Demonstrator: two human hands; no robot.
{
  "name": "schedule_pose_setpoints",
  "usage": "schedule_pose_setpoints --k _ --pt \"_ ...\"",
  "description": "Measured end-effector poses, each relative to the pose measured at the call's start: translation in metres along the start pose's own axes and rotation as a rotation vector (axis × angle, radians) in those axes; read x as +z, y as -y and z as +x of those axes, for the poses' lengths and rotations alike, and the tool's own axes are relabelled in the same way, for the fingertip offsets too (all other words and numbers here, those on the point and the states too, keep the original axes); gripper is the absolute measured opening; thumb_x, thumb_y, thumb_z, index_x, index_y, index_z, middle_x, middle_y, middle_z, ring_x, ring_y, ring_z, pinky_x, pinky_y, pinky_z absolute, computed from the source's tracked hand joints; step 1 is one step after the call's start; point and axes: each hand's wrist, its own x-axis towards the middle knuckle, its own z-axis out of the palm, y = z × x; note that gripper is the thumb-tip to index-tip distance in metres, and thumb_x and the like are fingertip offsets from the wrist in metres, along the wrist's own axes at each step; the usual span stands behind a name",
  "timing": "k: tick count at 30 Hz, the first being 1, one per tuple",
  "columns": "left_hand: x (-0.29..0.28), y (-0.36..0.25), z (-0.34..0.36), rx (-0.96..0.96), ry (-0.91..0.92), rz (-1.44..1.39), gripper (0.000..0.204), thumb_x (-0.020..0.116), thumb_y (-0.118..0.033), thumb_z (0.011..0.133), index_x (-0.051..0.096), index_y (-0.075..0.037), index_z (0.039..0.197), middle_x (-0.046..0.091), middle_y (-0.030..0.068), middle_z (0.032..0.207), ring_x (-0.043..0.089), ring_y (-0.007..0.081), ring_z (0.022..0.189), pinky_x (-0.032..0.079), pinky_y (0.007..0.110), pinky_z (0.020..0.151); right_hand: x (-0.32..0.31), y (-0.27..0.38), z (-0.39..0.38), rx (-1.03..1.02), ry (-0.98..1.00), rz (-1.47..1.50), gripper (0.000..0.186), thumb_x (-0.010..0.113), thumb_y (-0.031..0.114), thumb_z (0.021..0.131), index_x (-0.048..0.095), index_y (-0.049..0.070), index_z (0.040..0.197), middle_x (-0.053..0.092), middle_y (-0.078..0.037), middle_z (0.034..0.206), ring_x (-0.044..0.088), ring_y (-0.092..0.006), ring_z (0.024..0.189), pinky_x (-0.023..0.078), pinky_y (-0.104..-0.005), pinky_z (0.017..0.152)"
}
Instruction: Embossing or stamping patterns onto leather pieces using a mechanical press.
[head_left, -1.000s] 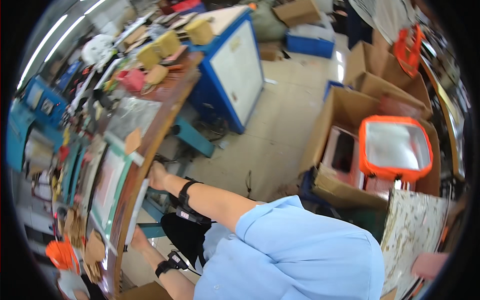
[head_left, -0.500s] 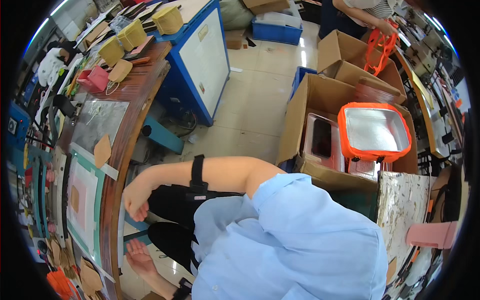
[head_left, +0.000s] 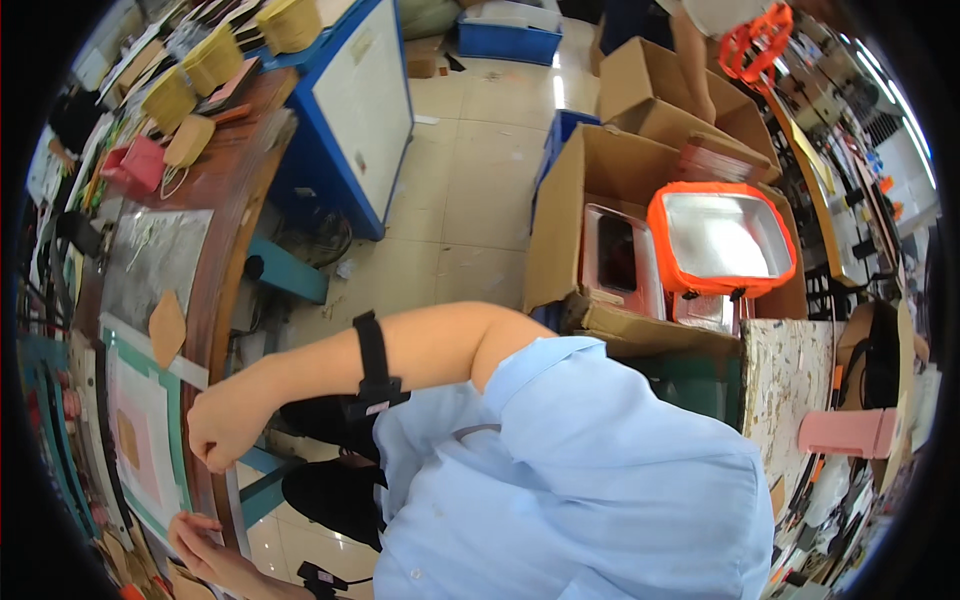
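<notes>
My right hand [head_left: 228, 415] hovers at the table's near edge, its fingers curled into a loose fist; what they may hold is hidden. Lower in view, my left hand [head_left: 208, 552] is beside the table edge, palm partly turned up, fingers apart and nothing visible in them. Just past both hands lies a green-bordered board [head_left: 177, 455] with white and pink sheets. A small tan rounded piece [head_left: 128, 438] rests on its pink part. Another tan piece [head_left: 167, 328], with angled sides, lies at the board's upper corner.
Beyond the board, a grey sheet [head_left: 155, 255], a pink holder [head_left: 133, 165] and yellow bundles [head_left: 212, 58] occupy the table. A blue-and-white cabinet [head_left: 355, 110] stands behind. To the right, an orange-rimmed foil-lined bag [head_left: 722, 240] sits over cardboard boxes [head_left: 556, 225], near another person's arm [head_left: 692, 65].
Both my hands have moved left to the table edge. My right hand's fingers now look more curled. The other person's arm has lowered into a box, away from the orange straps.
</notes>
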Motion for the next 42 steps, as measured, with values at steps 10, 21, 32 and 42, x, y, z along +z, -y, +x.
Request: schedule_pose_setpoints --k 10,21,32,42 --pt "-0.028 0.016 0.027 -0.368 0.084 -0.223 0.014 0.055 -0.020 0.092 0.061 -0.007 0.092 0.054 -0.0015 0.061 0.047 0.0030 0.054 0.034 0.017 0.046 -0.067 0.045 0.045 0.098 0.166 -0.484 0.019 0.055 0.020 0.088 0.063 0.002 0.089 0.062 -0.014 0.076 0.060 -0.0277 0.068 0.046 -0.0361 0.062" --pt "-0.035 0.017 0.017 -0.325 0.089 -0.250 0.017 0.054 -0.018 0.093 0.061 -0.002 0.092 0.056 -0.0004 0.064 0.050 0.0047 0.060 0.038 0.020 0.053 0.034 -0.025 0.189 -0.305 0.300 -1.279 0.024 0.060 0.009 0.071 0.061 -0.002 0.091 0.062 -0.013 0.086 0.064 -0.0258 0.079 0.051 -0.0325 0.064" --pt "-0.036 0.017 0.014 -0.337 0.087 -0.262 0.018 0.053 -0.017 0.093 0.060 -0.001 0.094 0.056 0.0006 0.068 0.048 0.0051 0.060 0.039 0.019 0.055 0.057 -0.034 0.217 0.116 0.335 -1.100 0.042 0.040 0.035 0.094 0.045 0.012 0.128 0.055 -0.018 0.116 0.063 -0.0296 0.093 0.050 -0.0422 0.073" --pt "-0.057 0.034 0.029 -0.509 -0.181 -0.808 0.038 0.057 -0.021 0.091 0.047 0.002 0.119 0.055 0.0099 0.116 0.053 0.0163 0.107 0.043 0.031 0.093 0.061 0.031 0.124 -0.379 0.175 -0.777 0.043 0.060 0.020 0.083 0.049 0.003 0.121 0.050 -0.015 0.122 0.064 -0.0243 0.064 0.052 -0.0331 0.052"
